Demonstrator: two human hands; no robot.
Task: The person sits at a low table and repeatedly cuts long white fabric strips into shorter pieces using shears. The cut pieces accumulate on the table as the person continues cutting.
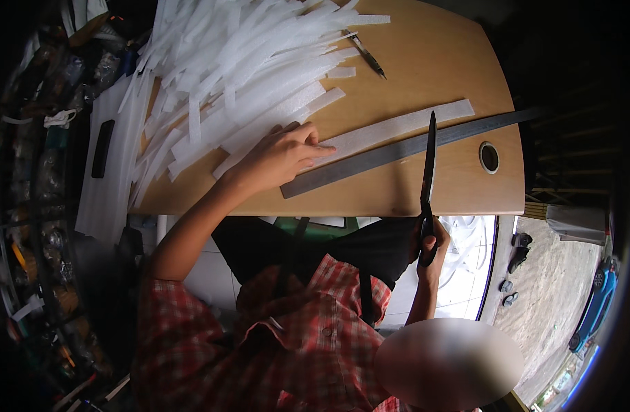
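Note:
My left hand (285,152) is on the table at the near end of a white foam strip (404,126), its index finger stretched along the strip and the other fingers bent. The fingers seem to hold that end. Just on the near side of the strip lies a long grey metal ruler (390,155), roughly parallel to it. My right hand (433,247), by the table's front edge, is closed round the black handles of a pair of scissors (429,168). The long blades point up and away, over the ruler, and look closed together.
A big heap of white foam strips (246,55) covers the table's left and far side. A pen (367,55) lies beyond the strip. Near the right edge of the wooden table (452,62) is a round cable hole (489,158). A dark phone-like slab (102,149) rests on white sheet at left.

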